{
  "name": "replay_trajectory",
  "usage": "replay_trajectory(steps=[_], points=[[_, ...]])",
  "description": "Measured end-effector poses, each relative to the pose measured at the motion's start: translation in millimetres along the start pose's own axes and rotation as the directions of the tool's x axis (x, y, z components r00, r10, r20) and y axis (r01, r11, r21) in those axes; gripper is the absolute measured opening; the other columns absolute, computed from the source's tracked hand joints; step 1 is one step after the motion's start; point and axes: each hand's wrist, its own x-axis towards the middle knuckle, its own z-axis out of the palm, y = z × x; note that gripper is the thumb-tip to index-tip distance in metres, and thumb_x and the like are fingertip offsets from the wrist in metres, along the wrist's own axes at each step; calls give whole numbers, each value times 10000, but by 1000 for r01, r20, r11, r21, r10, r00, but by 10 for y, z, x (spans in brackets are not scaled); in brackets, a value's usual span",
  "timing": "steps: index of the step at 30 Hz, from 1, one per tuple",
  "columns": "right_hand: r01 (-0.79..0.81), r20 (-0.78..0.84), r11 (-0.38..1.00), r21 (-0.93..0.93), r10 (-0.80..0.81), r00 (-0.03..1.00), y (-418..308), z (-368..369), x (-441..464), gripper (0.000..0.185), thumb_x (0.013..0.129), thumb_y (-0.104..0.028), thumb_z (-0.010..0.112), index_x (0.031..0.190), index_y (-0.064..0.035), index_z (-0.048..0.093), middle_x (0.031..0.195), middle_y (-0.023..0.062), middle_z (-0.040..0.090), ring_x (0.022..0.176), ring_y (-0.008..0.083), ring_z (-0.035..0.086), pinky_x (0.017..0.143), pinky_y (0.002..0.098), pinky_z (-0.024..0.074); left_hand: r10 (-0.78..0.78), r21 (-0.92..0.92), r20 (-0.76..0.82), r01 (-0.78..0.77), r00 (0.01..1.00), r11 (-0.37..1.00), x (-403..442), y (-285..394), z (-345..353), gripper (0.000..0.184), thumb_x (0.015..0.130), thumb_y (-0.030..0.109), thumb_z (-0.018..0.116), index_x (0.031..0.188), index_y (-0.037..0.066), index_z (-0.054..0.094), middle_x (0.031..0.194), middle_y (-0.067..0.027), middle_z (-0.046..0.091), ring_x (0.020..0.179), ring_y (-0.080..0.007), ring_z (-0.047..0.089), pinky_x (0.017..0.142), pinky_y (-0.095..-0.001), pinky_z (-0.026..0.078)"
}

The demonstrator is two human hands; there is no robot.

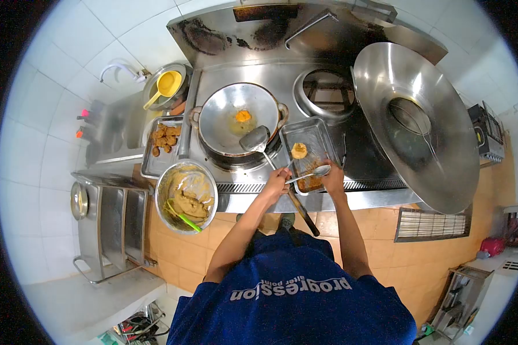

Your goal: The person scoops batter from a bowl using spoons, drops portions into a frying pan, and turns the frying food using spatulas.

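Left hand (278, 181) over spatula (255, 139) and spoon (322, 171) handles, right hand (333, 178) by the spoon's bowl, both grips too obscured to tell

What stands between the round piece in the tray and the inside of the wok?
The left wall of the tray, the near-right rim of the wok, and the spatula, whose blade overlaps the wok's near-right side in this view. Nothing visible covers the round piece.

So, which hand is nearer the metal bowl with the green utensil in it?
The left. The left hand is off to the right of the bowl, with a gap between; the right hand is farther right, at the tray beside the wok.
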Motion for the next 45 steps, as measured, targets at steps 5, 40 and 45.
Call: replay_trajectory(steps=[5, 40, 45], points=[[-36, 53, 979, -203, 47, 997, -136, -9, -283, 269, 755, -274, 709, 714, -9, 684, 657, 137, 663, 610, 293, 655, 559, 348, 498, -1, -17, -14, 1, 1000, 1000, -74, 132, -41, 237, 994, 293, 438, 898, 83, 487, 738, 26, 387, 478, -48, 270, 377, -196, 226], [-794, 811, -176, 582, 200, 550, -3418, 1908, -746, 288, 984, -229, 366, 1244, -163, 472, 683, -39, 328, 501, 71, 272, 419, 214, 221, 371, 63, -133, -366, 919, 928, -1409, 1070, -2408, 267, 988, 286, 420, 816, 97, 497, 593, 67, 347, 471, -44, 293, 422, -219, 226], [-730, 732, -139, 670, 290, 617, -3589, 1893, -846, 303, 970, -199, 366, 1251, -157, 469, 682, -34, 308, 517, 69, 266, 439, 205, 224, 605, 426, -164, -497, 779, 756, -1276, 977, -2511, 298, 972, 234, 414, 815, 18, 547, 594, -63, 452, 548, -155, 442, 519, -328, 350]])
